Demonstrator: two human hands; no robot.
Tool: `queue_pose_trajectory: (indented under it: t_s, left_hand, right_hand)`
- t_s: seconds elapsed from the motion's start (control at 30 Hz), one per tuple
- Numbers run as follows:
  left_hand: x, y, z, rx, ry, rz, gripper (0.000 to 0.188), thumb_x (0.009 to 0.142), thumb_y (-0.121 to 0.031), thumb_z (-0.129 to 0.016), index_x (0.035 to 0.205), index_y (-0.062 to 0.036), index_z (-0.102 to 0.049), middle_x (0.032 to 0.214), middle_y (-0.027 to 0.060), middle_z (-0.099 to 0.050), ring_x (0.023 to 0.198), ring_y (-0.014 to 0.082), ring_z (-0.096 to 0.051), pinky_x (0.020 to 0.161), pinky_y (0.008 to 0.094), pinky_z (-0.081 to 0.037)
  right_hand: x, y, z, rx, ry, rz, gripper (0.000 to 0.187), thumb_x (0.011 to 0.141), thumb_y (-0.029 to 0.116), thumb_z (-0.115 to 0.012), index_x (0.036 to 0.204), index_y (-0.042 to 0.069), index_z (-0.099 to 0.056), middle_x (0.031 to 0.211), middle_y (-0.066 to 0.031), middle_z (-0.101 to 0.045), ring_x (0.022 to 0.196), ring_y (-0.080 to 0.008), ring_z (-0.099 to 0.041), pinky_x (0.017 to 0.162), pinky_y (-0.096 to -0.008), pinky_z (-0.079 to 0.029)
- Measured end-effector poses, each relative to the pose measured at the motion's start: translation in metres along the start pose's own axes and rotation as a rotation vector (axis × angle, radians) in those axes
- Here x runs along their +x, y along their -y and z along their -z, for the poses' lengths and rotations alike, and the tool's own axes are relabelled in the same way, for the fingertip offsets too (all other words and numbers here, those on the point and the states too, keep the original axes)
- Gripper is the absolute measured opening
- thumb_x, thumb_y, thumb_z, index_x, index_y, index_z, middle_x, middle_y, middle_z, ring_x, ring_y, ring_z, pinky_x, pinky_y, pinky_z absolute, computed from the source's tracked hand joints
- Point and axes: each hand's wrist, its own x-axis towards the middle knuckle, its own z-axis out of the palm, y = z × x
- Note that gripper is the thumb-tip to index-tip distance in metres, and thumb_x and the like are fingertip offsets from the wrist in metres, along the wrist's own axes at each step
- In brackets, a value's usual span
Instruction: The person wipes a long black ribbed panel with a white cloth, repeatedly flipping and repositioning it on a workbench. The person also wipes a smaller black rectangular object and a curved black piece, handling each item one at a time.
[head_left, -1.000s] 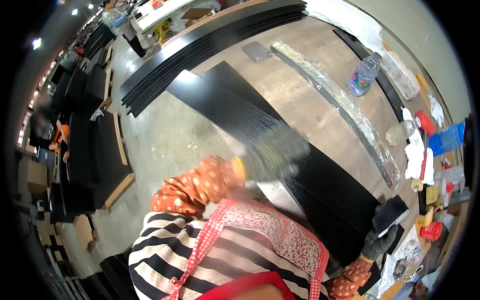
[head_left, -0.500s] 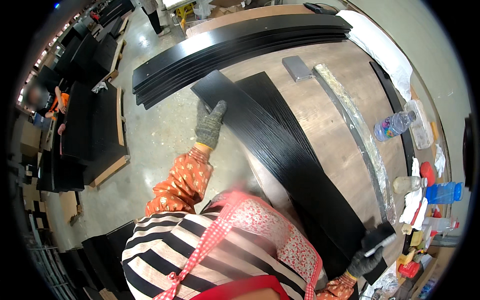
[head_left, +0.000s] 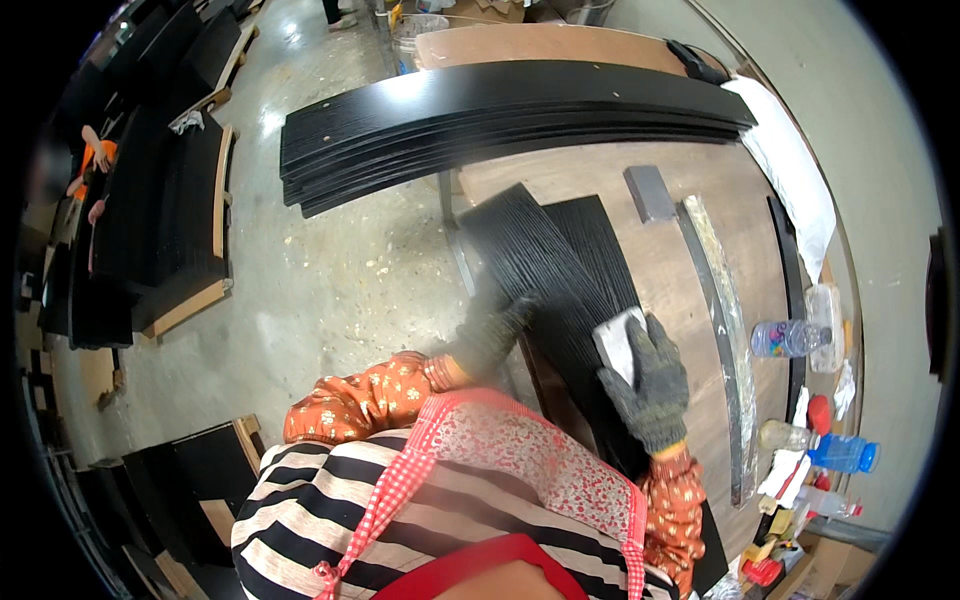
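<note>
A long black wood-grained board [head_left: 535,245] lies slantwise across another black board [head_left: 605,240] on the worktable. My right hand [head_left: 650,385], in a dark grey knit glove, is closed around a small block with a white face [head_left: 615,345], which rests against the upper board around its middle. At the left long edge of that board is my gloved left hand [head_left: 490,335]. Its fingertips reach onto the board, but motion smears them, so their grip is unclear. The boards' near ends are partly hidden by my right arm and apron.
A stack of black boards [head_left: 520,100] spans the table's far side. A grey block [head_left: 650,195] and a long narrow strip [head_left: 725,340] lie to the right. Bottles, including a clear one [head_left: 790,338], line the right edge. A person [head_left: 95,155] works at far left beside black panels [head_left: 160,200].
My right hand has brought the white-faced block from the board's near right end up to its middle. The left hand has come nearer along the board's edge. My view has shifted.
</note>
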Motion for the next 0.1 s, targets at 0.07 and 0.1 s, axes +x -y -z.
queue_pose_trajectory:
  t_s: [0.07, 0.1]
  left_hand:
    - [0.001, -0.005, 0.005, 0.005, -0.018, 0.109, 0.074, 0.088, -0.014, -0.071, 0.149, -0.009, -0.029, 0.132, 0.0096, -0.053, 0.115, 0.0196, -0.055, 0.095, 0.0348, -0.049]
    - [0.001, -0.007, 0.007, 0.003, -0.03, 0.104, 0.074, 0.088, -0.014, -0.071, 0.149, -0.009, -0.029, 0.132, 0.0096, -0.053, 0.115, 0.0196, -0.055, 0.095, 0.0348, -0.049]
  right_hand:
    - [0.051, 0.019, -0.008, 0.036, 0.041, 0.031, 0.073, 0.079, 0.036, -0.075, 0.137, 0.0, -0.05, 0.139, -0.0279, -0.048, 0.121, -0.0435, -0.052, 0.101, -0.0489, -0.043]
    - [0.074, 0.027, -0.012, 0.061, 0.058, 0.041, 0.072, 0.08, 0.036, -0.075, 0.138, 0.001, -0.049, 0.141, -0.0273, -0.048, 0.122, -0.044, -0.051, 0.102, -0.0488, -0.042]
